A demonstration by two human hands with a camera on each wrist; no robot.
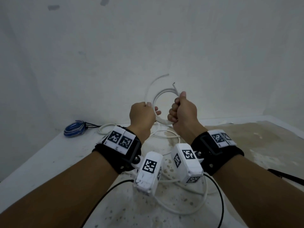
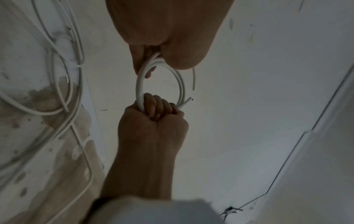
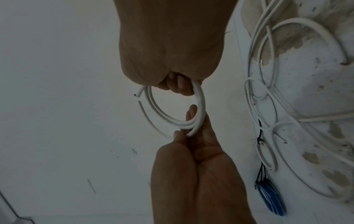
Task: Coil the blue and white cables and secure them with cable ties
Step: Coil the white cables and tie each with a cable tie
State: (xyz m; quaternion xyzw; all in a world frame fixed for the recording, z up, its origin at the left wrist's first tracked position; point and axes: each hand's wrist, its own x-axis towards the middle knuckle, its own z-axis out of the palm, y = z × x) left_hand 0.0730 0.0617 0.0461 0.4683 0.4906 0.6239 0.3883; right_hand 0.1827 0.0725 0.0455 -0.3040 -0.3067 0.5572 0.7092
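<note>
Both hands hold a small coil of white cable [image 1: 156,97] up in front of the wall, above the table. My left hand [image 1: 148,109] pinches the coil's left side between thumb and fingers. My right hand [image 1: 176,109] is a fist round its right side, thumb up. Two cut ends [image 1: 173,84] stick out above the coil. In the left wrist view the right fist [image 2: 153,112] grips the coil [image 2: 138,84]. In the right wrist view the left fingers [image 3: 191,115] pinch the coil [image 3: 201,103]. A blue cable coil [image 1: 74,130] with black ties lies on the table's far left.
More loose white cable [image 1: 181,209] sprawls in loops over the stained table [image 1: 246,145] under my wrists. A smaller white loop [image 1: 105,127] lies beside the blue coil [image 3: 272,198]. The white wall stands close behind. The table's left edge [image 1: 32,160] runs diagonally.
</note>
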